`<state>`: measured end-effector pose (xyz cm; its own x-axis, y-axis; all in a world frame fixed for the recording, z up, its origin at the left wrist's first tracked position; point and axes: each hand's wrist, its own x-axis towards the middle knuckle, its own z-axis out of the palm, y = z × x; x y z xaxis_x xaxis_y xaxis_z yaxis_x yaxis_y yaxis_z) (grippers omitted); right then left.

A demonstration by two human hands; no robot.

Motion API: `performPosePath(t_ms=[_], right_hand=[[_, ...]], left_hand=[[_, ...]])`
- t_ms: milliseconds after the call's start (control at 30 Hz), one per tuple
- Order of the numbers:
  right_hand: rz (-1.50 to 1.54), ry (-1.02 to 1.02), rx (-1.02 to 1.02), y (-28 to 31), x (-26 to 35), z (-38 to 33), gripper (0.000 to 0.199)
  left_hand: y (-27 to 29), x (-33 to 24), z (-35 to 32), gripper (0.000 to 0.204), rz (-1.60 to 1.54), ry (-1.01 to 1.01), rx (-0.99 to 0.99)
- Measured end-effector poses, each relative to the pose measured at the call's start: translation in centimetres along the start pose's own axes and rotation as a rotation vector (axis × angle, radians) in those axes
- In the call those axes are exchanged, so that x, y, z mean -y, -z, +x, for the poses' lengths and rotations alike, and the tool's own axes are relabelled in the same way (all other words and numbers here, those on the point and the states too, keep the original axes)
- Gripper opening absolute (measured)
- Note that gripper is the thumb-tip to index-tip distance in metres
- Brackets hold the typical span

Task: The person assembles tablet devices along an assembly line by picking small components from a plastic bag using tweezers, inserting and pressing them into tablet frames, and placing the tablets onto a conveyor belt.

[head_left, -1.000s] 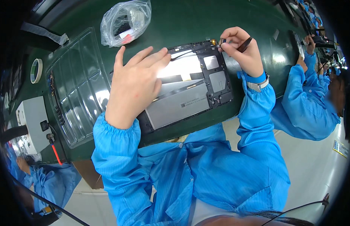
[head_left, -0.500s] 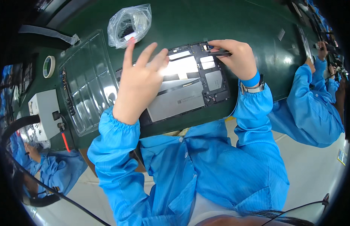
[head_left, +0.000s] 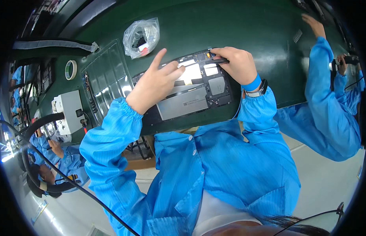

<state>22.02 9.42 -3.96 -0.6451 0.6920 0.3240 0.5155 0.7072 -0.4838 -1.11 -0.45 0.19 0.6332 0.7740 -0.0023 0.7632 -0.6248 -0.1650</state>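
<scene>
The opened tablet (head_left: 190,90) lies back-up on the green worktop (head_left: 246,27), just ahead of the person's chest, its dark inner frame, grey battery panel and pale shiny patches all exposed. At its 1 o'clock corner the right hand (head_left: 236,65) is closed around a thin dark tool (head_left: 218,61), the tip laid toward the frame's upper edge; whether the tip touches a part there I cannot tell. The left hand (head_left: 153,86) rests over the tablet's 9 o'clock half, fingers spread and lifted, index raised toward 12 o'clock, holding nothing; the heel of the palm seems to press the frame.

Judged from this, the main risk is the tool skidding across the open boards, since the left palm steadies only one side and the device could pivot under a sideways push. The loose blue sleeves hang close to the exposed parts and could brush them.

Both forearms come up from 6 o'clock, the right wrist bent inward, a watch above its cuff.

At 11 o'clock of the tablet sits a clear plastic bag (head_left: 141,37) with small parts; at 9 o'clock a clear moulded tray (head_left: 108,78), then a tape roll (head_left: 70,69) and a white box (head_left: 67,112). A co-worker's sleeve (head_left: 328,98) reaches in at 3 o'clock.
</scene>
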Motion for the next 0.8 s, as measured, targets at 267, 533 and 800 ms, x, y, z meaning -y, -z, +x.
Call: performPosePath(t_ms=[267,533,800], right_hand=[[0.144,-0.009,0.092,-0.1,-1.4,-0.3,0.035],[0.18,-0.114,-0.115,2.0,1.7,-1.5,0.044],[0.185,-0.01,0.048,2.6,5.4,-2.6,0.047]], left_hand=[[0.8,0.5,2.4,0.028,-0.028,-0.13,0.005],[0.4,-0.8,1.5,0.012,0.012,-0.128,-0.089],[1.6,-11.9,-8.3,0.03,-1.743,0.749,-0.221]])
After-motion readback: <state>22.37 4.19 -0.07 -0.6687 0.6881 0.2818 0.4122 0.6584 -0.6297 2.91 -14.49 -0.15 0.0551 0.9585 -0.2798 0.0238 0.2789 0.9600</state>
